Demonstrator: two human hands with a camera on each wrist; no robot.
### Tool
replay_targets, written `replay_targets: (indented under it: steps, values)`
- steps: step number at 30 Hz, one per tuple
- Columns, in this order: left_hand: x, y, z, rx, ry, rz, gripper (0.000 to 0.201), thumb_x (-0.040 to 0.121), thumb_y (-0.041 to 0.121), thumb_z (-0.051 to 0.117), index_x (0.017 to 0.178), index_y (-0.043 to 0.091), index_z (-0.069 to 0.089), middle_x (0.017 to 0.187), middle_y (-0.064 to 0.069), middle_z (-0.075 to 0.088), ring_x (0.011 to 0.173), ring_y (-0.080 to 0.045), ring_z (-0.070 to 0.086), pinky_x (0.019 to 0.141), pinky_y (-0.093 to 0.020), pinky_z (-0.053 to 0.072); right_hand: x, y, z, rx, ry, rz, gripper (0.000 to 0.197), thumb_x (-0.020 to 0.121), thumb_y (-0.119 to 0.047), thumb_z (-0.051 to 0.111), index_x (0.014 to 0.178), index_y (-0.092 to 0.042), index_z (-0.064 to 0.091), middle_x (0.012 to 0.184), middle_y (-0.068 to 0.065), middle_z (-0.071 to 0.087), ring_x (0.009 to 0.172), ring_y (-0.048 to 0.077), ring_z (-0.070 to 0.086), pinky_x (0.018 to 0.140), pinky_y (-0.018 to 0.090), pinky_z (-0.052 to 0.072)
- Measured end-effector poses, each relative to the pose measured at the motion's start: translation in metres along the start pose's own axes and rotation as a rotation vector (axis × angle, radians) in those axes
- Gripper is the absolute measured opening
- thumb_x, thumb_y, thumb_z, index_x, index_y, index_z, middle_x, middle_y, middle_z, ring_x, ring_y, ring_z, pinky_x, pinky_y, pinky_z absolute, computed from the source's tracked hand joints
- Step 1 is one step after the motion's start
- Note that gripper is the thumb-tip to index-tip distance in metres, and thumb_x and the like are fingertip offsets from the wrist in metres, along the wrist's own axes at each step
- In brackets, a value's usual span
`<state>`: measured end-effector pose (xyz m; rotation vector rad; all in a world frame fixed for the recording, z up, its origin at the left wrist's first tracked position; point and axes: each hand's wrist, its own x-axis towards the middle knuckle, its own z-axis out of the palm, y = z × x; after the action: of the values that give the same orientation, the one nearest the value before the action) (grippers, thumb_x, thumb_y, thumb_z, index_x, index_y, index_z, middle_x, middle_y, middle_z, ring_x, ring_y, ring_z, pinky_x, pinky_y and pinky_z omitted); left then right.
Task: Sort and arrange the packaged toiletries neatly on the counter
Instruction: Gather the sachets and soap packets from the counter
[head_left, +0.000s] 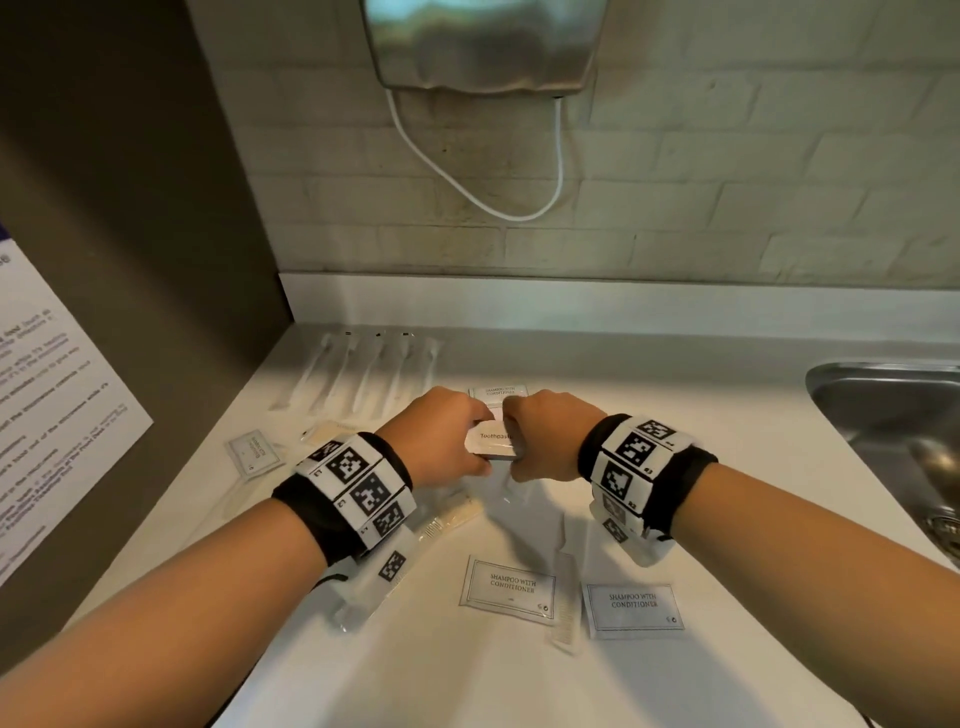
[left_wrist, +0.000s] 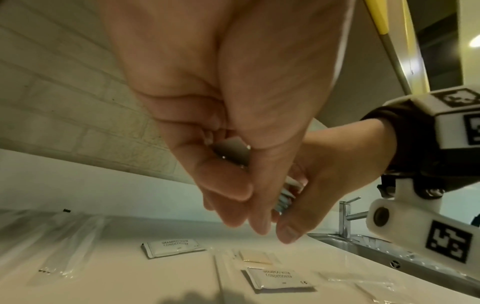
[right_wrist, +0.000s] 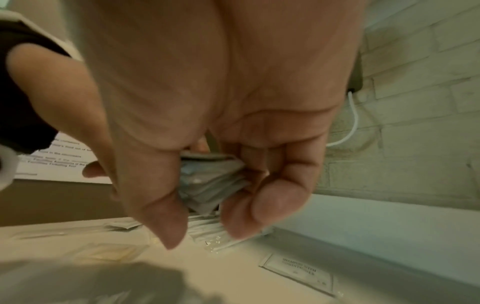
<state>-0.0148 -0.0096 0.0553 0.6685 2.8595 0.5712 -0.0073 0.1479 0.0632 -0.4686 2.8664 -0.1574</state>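
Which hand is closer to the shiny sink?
Right. The right hand holds the toothpaste stack on the side toward the sink; the left hand grips the stack's far side.

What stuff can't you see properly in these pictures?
- How many packets are in the toothpaste stack: in the head view the left hand and right hand cover its ends; both wrist views show only blurred edges between fingers.
- The paper notice: cut off by the left edge of the head view, print too small to read.
- The sink: cut off by the right edge of the head view.
- The wrapped toothbrushes: pale, details too faint.
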Motion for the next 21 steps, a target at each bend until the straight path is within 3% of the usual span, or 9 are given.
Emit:
replay_targets:
  steps: [4,7,10,13,16,18,21]
  values:
    - [0.005,0.007,0.002,0.033,-0.007,-0.019,0.039,0.072,0.026,0.084,0.108,0.022,0.071,0.095,0.005,0.069,0.079,-0.012,0.061,0.066,-0.02,0.044,0.002,0.003,0.001,-0.004,-0.02,0.014,0.032,0.076,-0.021,0.073,0.103,-0.011,0.059,0.085,0.002,0.055,0.074,0.022,0.053,0.057,0.024,0.04]
    - [0.01,0.014,0.006,0.09,-0.007,-0.011,0.034,0.074,0.027,0.083,0.103,0.025,0.066,0.082,0.01,0.055,0.075,-0.013,0.053,0.058,-0.017,0.035,0.003,0.007,0.002,0.018,-0.013,0.036,0.025,0.076,-0.016,0.072,0.097,-0.013,0.059,0.086,0.002,0.056,0.074,0.022,0.055,0.058,0.024,0.041]
    - [0.014,0.022,0.011,0.152,-0.002,-0.014,0.035,0.076,0.026,0.08,0.104,0.024,0.058,0.085,0.006,0.046,0.08,-0.02,0.054,0.066,-0.025,0.04,0.004,0.009,0.003,0.001,-0.012,0.049,0.025,0.078,-0.013,0.07,0.101,-0.008,0.061,0.083,0.002,0.055,0.072,0.022,0.054,0.05,0.02,0.037]
    - [0.017,0.027,0.015,0.146,-0.024,-0.003,0.043,0.08,0.023,0.075,0.117,0.021,0.052,0.097,0.002,0.049,0.09,-0.024,0.058,0.07,-0.028,0.041,0.005,0.013,0.003,0.003,0.004,0.053,0.015,0.078,-0.012,0.068,0.086,-0.014,0.056,0.071,-0.002,0.05,0.07,0.022,0.053,0.046,0.02,0.032]
    - [0.019,0.026,0.015,0.087,-0.038,0.032,0.034,0.082,0.019,0.071,0.103,0.029,0.045,0.095,0.003,0.056,0.087,-0.021,0.058,0.066,-0.025,0.037,0.001,0.02,0.003,0.013,0.002,0.057,0.019,0.079,-0.017,0.068,0.076,-0.017,0.049,0.068,-0.003,0.05,0.069,0.021,0.053,0.046,0.02,0.032]
    - [0.02,0.025,0.012,0.086,-0.052,0.029,0.033,0.08,0.023,0.074,0.099,0.031,0.049,0.091,0.005,0.057,0.081,-0.018,0.055,0.061,-0.024,0.036,-0.005,0.023,0.002,-0.003,-0.011,0.053,0.015,0.079,-0.023,0.067,0.085,-0.016,0.055,0.073,-0.001,0.055,0.069,0.022,0.055,0.049,0.022,0.036]
    - [0.021,0.029,0.009,0.092,-0.074,0.015,0.036,0.072,0.027,0.082,0.101,0.03,0.06,0.083,0.011,0.055,0.076,-0.014,0.054,0.057,-0.021,0.035,-0.01,0.03,0.0,-0.026,-0.034,0.015,0.026,0.078,-0.027,0.067,0.099,-0.014,0.062,0.088,0.004,0.064,0.076,0.023,0.059,0.058,0.026,0.043]
